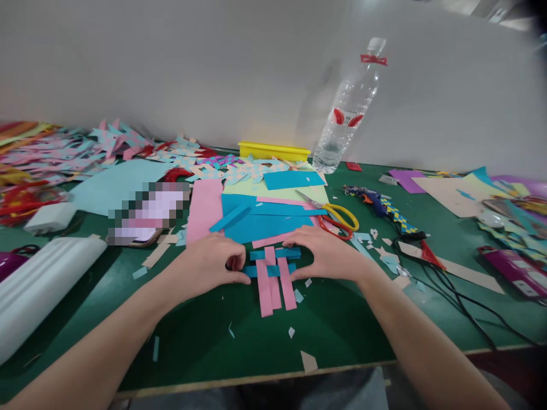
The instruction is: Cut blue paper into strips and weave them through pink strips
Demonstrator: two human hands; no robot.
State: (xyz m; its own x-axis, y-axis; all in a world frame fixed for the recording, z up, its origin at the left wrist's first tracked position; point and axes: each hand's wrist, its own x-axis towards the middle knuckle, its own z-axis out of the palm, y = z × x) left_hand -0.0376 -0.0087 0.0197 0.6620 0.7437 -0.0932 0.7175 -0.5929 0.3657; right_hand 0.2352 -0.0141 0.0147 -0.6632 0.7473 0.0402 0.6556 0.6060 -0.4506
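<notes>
A small weave of pink paper strips point(264, 287) crossed by two blue paper strips point(273, 271) lies on the green table in front of me. From its left side, my left hand point(209, 259) reaches in, thumb tip at the end of the lower blue strip and index finger curled near the upper one. On the other side, my right hand point(322, 250) has its index fingertip by the upper strip's right end and its thumb near the lower strip. Thumb and index stand apart on both hands. The remaining fingers are mostly hidden.
Yellow-and-red-handled scissors point(342, 219) lie on coloured sheets just beyond my right hand. A clear bottle point(346, 114) leans against the grey partition. A phone point(149, 213) and white roll point(47, 290) lie left. Black cables point(461, 296) and paper scraps are at right.
</notes>
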